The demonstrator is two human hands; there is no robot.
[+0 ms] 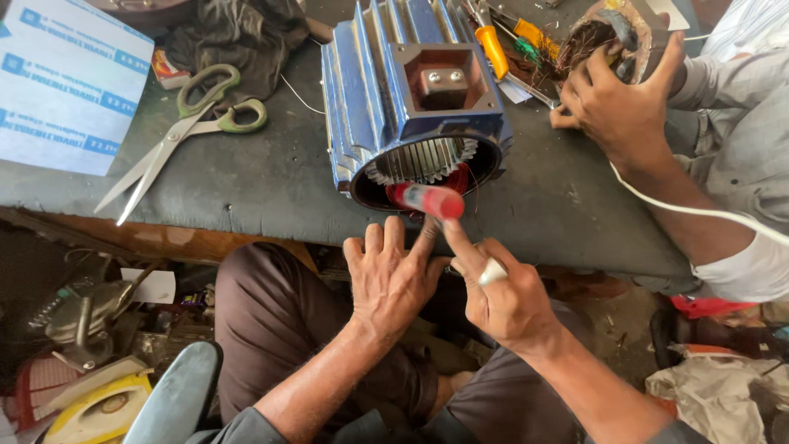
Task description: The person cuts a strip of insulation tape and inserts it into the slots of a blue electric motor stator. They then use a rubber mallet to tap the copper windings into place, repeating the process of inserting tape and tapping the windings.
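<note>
Head view shows the right hand (501, 300) pinching a red tube (427, 200) between forefinger and thumb, a white band round one finger. Just left of that grip, the left hand (390, 275) lies spread, fingertips touching the bench edge (271, 215). Just beyond the tube gapes the blue motor housing (407, 99), copper windings (456, 177) showing. A slack pinch could let the tube slip and nick those windings. Farther right, another person's hand (616, 103) grips a second stator (612, 37).

open: bench left of motor housing (411, 90) | blocked: scissors (185, 131), co-worker's hand (616, 103)
</note>
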